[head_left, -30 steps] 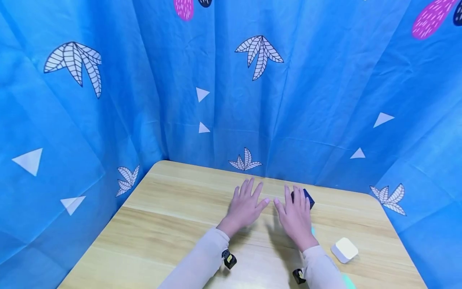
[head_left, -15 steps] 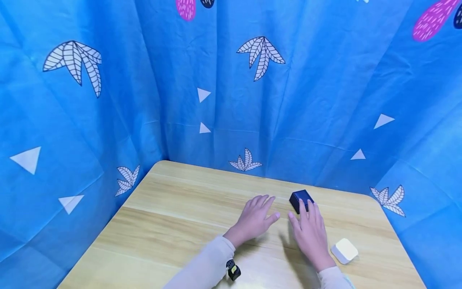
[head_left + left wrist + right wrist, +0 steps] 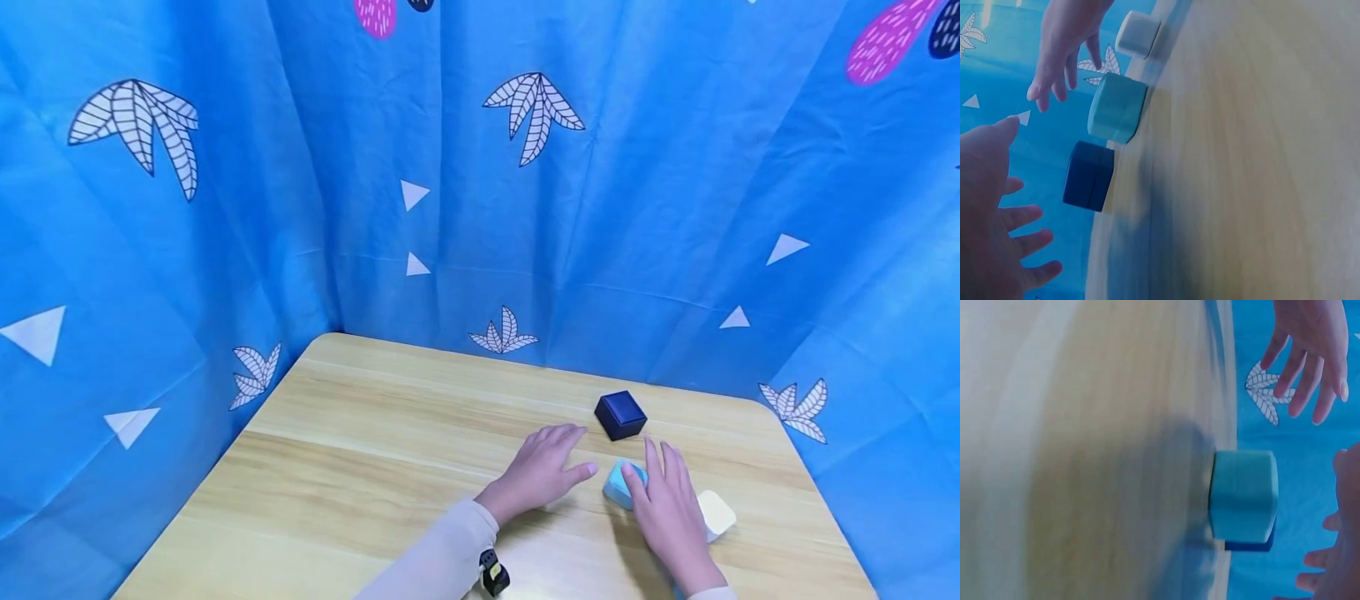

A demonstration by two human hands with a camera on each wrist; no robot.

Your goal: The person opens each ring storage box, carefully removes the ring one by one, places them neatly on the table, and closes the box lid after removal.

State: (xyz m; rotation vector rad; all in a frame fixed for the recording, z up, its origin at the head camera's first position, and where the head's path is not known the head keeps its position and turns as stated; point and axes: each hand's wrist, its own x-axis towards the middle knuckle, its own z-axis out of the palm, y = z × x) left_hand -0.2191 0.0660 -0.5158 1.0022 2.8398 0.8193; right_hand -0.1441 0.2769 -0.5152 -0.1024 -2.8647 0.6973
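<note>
Three small boxes stand on the wooden table: a navy one (image 3: 621,415) farthest back, a teal one (image 3: 619,486) nearer, and a cream-white one (image 3: 717,514) to the right. My right hand (image 3: 673,508) hovers with fingers extended, covering part of the teal and white boxes in the head view. The left wrist view shows that hand raised, apart from the teal box (image 3: 1116,109). My left hand (image 3: 542,468) hovers left of the teal box, fingers spread and thumb toward it. Neither hand holds anything. In the right wrist view the teal box (image 3: 1244,497) mostly hides the navy one (image 3: 1250,546).
A blue patterned curtain (image 3: 450,208) hangs behind the table (image 3: 360,433) and along its sides. A black strap with a small device (image 3: 493,572) sits on my left wrist. A sliver of something light blue (image 3: 678,592) shows beside my right wrist.
Both hands have drawn back toward me, the right one also shifting right. The navy box is now uncovered, and the teal box has come into sight from behind the right arm. The boxes stay put.
</note>
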